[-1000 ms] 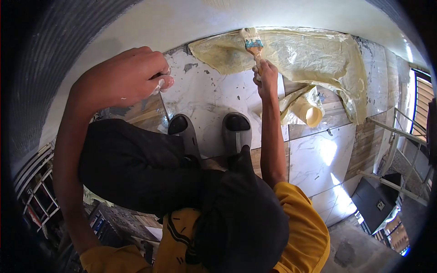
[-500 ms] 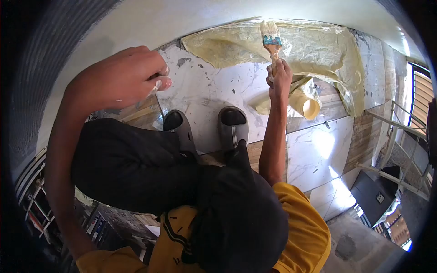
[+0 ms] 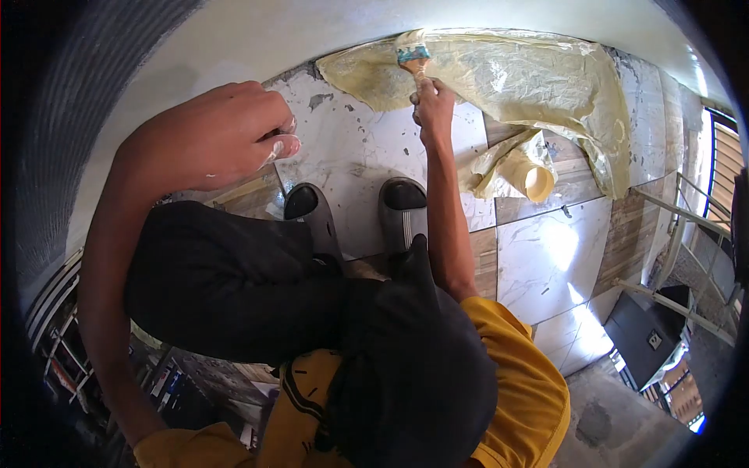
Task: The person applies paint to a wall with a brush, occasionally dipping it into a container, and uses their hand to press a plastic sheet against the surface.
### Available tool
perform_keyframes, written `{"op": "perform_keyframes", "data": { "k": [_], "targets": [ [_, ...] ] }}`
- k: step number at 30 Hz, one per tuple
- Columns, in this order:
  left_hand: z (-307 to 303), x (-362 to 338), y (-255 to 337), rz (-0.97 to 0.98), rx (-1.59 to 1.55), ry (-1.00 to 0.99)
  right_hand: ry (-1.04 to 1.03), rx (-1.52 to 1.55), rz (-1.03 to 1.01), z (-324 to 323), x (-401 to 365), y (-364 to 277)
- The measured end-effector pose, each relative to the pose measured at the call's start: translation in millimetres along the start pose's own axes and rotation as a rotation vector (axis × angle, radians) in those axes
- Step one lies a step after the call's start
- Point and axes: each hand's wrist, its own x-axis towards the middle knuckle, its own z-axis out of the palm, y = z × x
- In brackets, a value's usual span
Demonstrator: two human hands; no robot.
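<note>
My right hand [image 3: 434, 108] is wrapped round the handle of a paintbrush [image 3: 413, 54]. The brush's bristles touch the base of the pale wall [image 3: 312, 30], at the edge of a crumpled yellowish sheet [image 3: 538, 82] spread along the floor. My left hand [image 3: 242, 129] is raised at the left with its fingers curled, and whitish smears show on the thumb and fingertip; whether anything is in it is hidden. Right of my right forearm, a cream-coloured cup [image 3: 538, 182] lies on its side on a piece of the same sheet.
My feet in grey slides [image 3: 403, 214] rest on marble-look tiles [image 3: 351, 140] spotted with flakes. On the right are a metal frame [image 3: 671, 207] and a dark box [image 3: 636, 337]. A rack [image 3: 62, 343] stands at the lower left.
My right hand and the brush have moved left along the foot of the wall. My left hand is nearly where it was, and the view has shifted slightly.
</note>
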Motion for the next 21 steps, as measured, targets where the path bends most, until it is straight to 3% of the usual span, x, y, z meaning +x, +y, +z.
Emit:
{"op": "perform_keyframes", "data": {
  "k": [4, 6, 10, 12, 16, 21],
  "targets": [
    [-3, 1, 0, -0.005, -0.002, -0.009, -0.062, -0.088, -0.023, 12, -12, -1],
    [-3, 2, -2, -0.004, -0.008, -0.004, -0.204, 0.028, -0.015, 14, -26, -12],
    [-3, 0, -3, -0.006, -0.023, -0.012, -0.262, 0.075, 0.039, -10, -71, -35],
    [-3, -3, -4, -0.009, -0.028, -0.004, -0.160, 0.026, 0.092, -35, -76, -37],
    [-4, -3, 0, -0.031, -0.016, -0.007, 0.109, 0.060, -0.006, -80, -41, -29],
    [-1, -2, -3, 0.029, -0.040, 0.037, 0.157, 0.030, -0.081, -86, 23, -28]
  ]
}}
